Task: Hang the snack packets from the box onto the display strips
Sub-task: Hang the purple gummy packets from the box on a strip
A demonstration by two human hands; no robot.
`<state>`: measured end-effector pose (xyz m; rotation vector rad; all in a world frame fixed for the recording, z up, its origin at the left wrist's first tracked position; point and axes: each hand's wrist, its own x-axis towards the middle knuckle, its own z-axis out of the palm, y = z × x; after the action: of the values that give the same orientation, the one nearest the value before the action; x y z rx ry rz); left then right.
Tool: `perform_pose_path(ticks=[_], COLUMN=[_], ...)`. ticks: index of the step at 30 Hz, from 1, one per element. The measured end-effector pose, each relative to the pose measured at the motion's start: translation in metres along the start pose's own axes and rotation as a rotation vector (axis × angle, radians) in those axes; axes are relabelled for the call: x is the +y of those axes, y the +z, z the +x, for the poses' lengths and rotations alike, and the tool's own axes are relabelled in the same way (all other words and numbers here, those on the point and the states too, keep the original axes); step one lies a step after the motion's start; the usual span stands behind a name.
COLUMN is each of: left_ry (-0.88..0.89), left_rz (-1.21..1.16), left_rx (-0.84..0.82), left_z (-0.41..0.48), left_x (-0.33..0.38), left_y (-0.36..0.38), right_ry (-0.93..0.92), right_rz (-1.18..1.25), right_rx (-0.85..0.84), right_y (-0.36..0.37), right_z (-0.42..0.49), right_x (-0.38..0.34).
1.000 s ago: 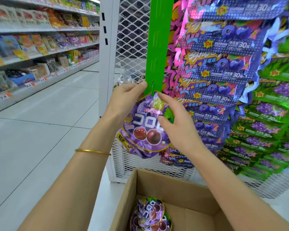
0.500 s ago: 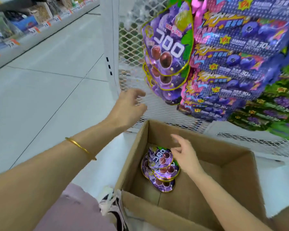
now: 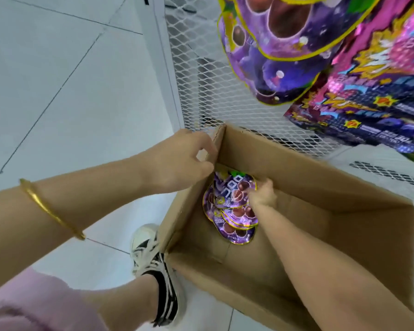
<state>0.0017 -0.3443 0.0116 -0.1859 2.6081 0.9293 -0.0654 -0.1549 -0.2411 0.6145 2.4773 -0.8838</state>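
While the left hand (image 3: pixel 189 161) curls its fingers over the box (image 3: pixel 320 168) rim at the 10 o'clock corner, the right hand (image 3: pixel 261 194) reaches inside, fingers down on the top snack packet (image 3: pixel 227 189); whether it pinches I cannot tell. The stack (image 3: pixel 234 225) lies flat against the left wall, long axes running 12 to 6, green tops toward 12. Bare cardboard floor opens toward 3 o'clock. Hung packets (image 3: pixel 273 56) overhang the far rim at 1 o'clock.
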Motion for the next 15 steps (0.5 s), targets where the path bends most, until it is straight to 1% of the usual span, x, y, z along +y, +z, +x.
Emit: perform_pose_path(ticks=[2, 4, 6, 8, 10, 15], left_ry=[-0.002, -0.011, -0.017, -0.026, -0.041, -0.074], left_rz=[0.007, 0.019, 0.023, 0.029, 0.044, 0.014], left_rx=[-0.03, -0.04, -0.037, -0.022, -0.016, 0.064], left_z=[0.003, 0.006, 0.007, 0.006, 0.002, -0.006], left_x=[-0.002, -0.003, -0.004, -0.003, -0.002, 0.016], left_y=[0.004, 0.005, 0.004, 0.003, 0.002, -0.001], right_ry=[0.04, 0.053, 0.053, 0.042, -0.009, -0.162], right_rz=[0.009, 0.036, 0.155, 0.276, 0.41, 0.81], right_rx=[0.043, -0.007, -0.061, -0.045, -0.043, -0.202], right_y=[0.006, 0.009, 0.009, -0.001, -0.026, -0.112], right_z=[0.003, 0.002, -0.004, -0.014, -0.029, -0.083], right_x=[-0.007, -0.014, -0.018, -0.018, -0.015, -0.015])
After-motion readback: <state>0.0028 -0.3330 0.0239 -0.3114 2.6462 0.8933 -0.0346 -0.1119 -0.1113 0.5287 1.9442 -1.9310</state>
